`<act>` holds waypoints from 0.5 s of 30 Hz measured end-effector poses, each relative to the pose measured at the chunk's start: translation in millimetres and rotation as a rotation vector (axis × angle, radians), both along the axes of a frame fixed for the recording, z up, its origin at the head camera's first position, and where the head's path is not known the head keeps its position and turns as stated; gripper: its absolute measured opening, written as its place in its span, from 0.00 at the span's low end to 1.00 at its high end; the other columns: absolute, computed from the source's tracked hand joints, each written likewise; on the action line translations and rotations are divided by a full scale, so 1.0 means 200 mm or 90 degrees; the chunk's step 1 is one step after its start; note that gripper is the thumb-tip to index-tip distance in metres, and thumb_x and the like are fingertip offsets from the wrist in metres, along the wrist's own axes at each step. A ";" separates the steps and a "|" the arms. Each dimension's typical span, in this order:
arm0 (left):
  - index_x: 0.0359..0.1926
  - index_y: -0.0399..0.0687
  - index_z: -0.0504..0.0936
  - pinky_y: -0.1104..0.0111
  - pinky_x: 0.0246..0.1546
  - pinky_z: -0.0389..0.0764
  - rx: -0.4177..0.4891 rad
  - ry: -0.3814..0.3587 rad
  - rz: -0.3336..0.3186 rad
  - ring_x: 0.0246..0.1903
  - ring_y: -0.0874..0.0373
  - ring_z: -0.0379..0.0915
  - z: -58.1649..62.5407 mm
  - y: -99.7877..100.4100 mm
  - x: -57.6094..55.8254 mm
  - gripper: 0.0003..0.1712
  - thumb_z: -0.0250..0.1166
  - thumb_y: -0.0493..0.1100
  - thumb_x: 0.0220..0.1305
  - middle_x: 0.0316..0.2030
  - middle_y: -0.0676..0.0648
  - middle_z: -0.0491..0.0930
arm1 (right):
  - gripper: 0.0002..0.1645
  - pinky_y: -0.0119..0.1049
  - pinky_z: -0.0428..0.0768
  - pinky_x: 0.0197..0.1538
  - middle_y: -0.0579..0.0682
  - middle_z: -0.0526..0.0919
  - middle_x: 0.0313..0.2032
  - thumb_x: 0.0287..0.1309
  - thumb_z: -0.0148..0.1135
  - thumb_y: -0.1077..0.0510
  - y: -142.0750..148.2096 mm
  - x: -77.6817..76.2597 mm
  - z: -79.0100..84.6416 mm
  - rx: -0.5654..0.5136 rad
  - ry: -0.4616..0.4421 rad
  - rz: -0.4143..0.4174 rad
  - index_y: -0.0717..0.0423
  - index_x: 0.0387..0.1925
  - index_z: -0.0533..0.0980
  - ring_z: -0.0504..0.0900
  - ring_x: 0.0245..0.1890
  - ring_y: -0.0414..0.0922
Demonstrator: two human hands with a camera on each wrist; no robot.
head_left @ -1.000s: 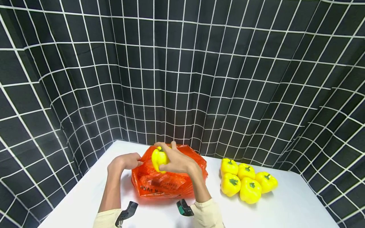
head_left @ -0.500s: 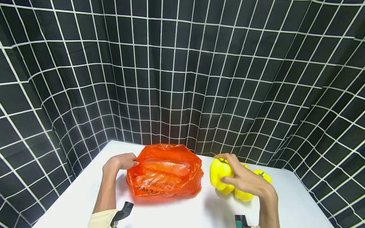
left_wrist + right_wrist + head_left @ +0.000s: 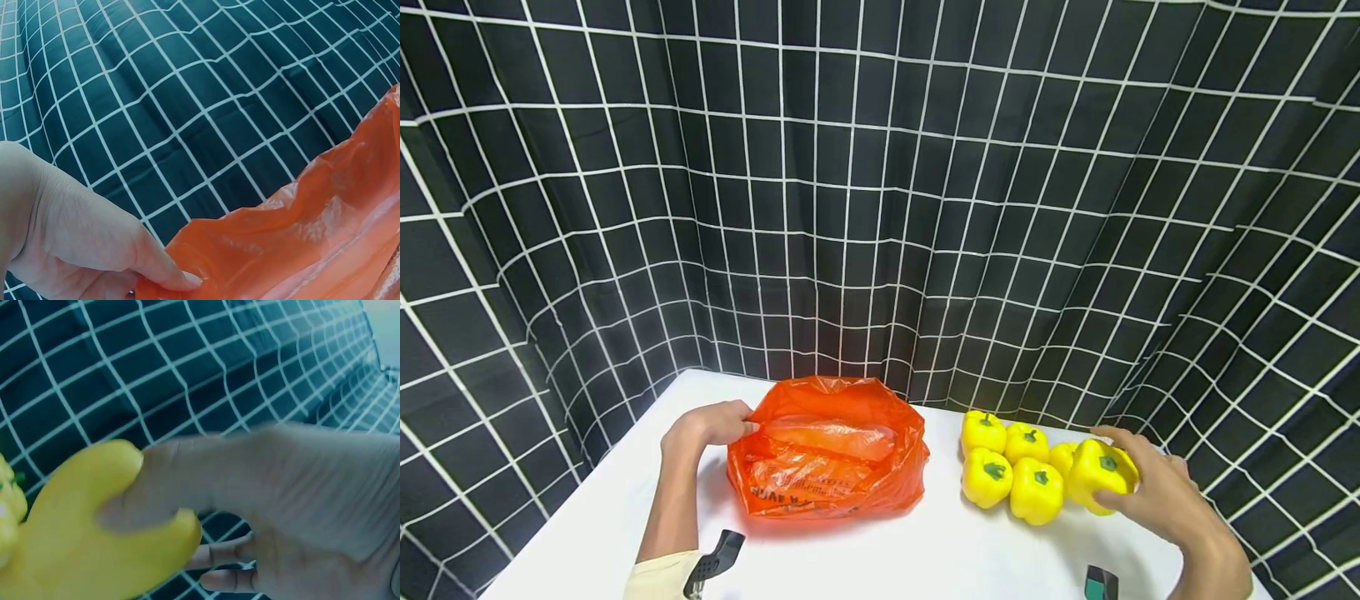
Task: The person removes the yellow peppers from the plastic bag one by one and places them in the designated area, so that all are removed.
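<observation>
With thumb and fingers my left hand point(image 3: 709, 425) pinches the left rim of an orange-red plastic bag point(image 3: 827, 479). The bag's mouth gapes, and dark print runs along its front. In the left wrist view the thumb lies on the thin film of the bag point(image 3: 250, 256). Far to the right, my right hand point(image 3: 1168, 496) grips a yellow bell pepper point(image 3: 1093, 479) between thumb and fingers, green stem facing up. The thumb presses on this pepper point(image 3: 81, 544) in the right wrist view. It partly covers another yellow pepper point(image 3: 1062, 457) behind it.
Several more yellow bell peppers point(image 3: 1036, 492) stand close together on the white table point(image 3: 940, 558), left of the right hand. A black curtain point(image 3: 850, 208) with a white grid surrounds the table at the back and sides.
My right hand has carried the pepper from over the bag's mouth rightward, past the other peppers, to their right end. My left hand keeps its pinch on the bag. The head view has shifted slightly.
</observation>
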State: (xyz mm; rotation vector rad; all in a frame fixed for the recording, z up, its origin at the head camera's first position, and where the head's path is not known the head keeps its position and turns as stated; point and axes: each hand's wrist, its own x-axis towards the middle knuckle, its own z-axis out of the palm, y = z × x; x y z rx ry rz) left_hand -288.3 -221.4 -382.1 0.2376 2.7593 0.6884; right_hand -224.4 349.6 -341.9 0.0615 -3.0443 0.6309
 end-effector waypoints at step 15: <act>0.49 0.39 0.86 0.51 0.52 0.79 0.004 -0.023 0.016 0.38 0.54 0.74 0.01 0.00 0.01 0.12 0.59 0.39 0.74 0.33 0.48 0.79 | 0.54 0.71 0.77 0.58 0.80 0.70 0.62 0.40 0.86 0.59 0.11 -0.13 -0.20 0.004 -0.222 -0.054 0.71 0.66 0.65 0.72 0.60 0.77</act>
